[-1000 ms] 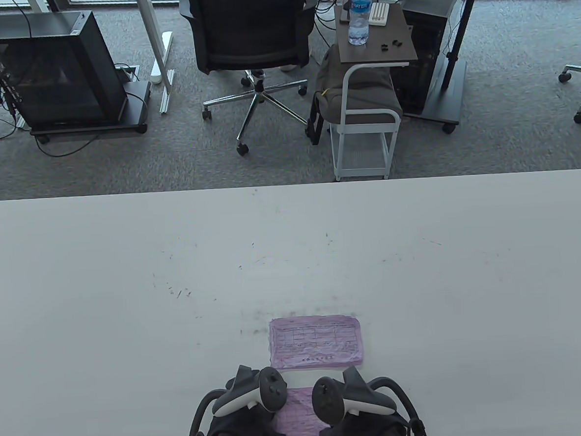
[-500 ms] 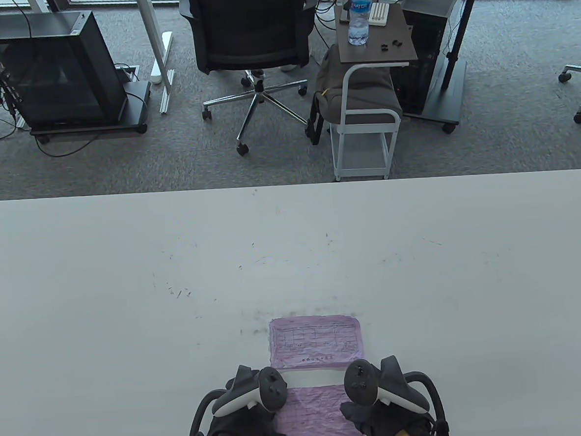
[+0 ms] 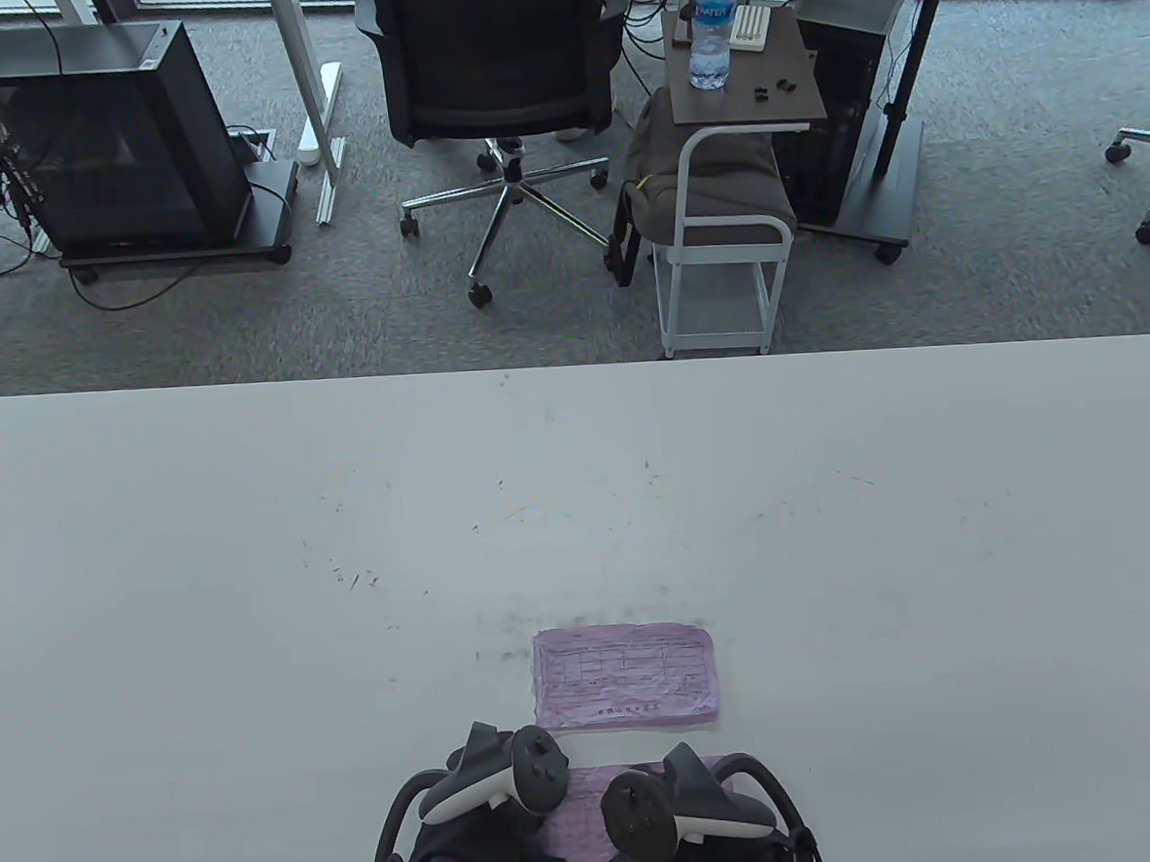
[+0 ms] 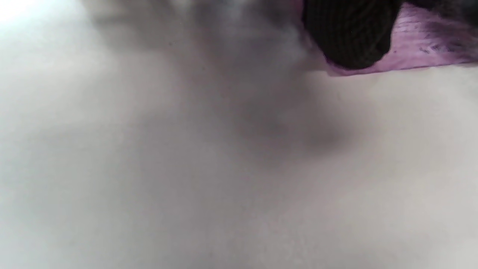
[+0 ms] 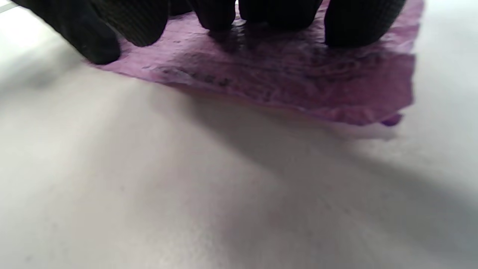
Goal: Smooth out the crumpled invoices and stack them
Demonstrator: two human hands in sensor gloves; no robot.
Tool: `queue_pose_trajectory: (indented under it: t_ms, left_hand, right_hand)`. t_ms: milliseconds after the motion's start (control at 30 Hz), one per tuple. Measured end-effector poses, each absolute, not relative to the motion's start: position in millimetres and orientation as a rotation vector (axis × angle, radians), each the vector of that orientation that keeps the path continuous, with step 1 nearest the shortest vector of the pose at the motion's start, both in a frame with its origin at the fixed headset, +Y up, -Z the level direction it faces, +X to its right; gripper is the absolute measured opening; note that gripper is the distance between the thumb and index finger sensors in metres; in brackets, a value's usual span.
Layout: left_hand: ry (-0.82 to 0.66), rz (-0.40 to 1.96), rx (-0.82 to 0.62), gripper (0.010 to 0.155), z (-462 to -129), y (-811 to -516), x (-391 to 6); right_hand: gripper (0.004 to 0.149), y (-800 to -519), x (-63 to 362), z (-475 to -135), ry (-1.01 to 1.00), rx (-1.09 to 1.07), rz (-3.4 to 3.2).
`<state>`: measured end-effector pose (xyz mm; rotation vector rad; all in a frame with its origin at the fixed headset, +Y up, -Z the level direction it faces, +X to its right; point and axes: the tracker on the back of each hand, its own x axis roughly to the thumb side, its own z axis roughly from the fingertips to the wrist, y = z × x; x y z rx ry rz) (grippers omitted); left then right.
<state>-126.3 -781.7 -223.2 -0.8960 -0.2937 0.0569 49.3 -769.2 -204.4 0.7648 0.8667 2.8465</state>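
Note:
A crumpled pink invoice (image 3: 581, 820) lies at the table's near edge between my two hands. My left hand (image 3: 478, 841) rests on its left edge; in the left wrist view one gloved fingertip (image 4: 351, 37) presses on the pink sheet (image 4: 429, 48). My right hand (image 3: 698, 847) lies over the sheet's right part, and its fingertips (image 5: 358, 22) press flat on the wrinkled invoice (image 5: 298, 82), whose near edge lifts a little. Just beyond sits a flattened pink invoice stack (image 3: 626, 676), printed side up.
The white table (image 3: 252, 568) stretches wide to both sides and beyond the stack. Past its far edge are an office chair (image 3: 494, 56), a black computer case (image 3: 109, 138) and a small cart with a water bottle (image 3: 711, 23).
My right hand swept right across the sheet, then came back left and nearer over it. The left hand and the stack have stayed put.

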Motion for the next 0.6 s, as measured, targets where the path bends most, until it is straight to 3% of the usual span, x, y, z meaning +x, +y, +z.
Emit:
queue_pose_trajectory:
  t_ms: [267, 433, 600]
  left_hand:
    - [-0.294, 0.057, -0.895, 0.09, -223.1, -781.8, -125.7]
    - [-0.295, 0.057, -0.895, 0.091, -222.9, -781.8, -125.6]
    - [-0.295, 0.058, -0.894, 0.09, -222.9, -782.0, -125.5]
  right_hand:
    - [0.061, -766.0, 85.5, -218.0, 0.841, 0.282, 2.941]
    - [0.062, -763.7, 92.9, -219.6, 0.784, 0.247, 2.966]
    - [0.062, -752.2, 89.5, -216.5, 0.557, 0.332, 2.971]
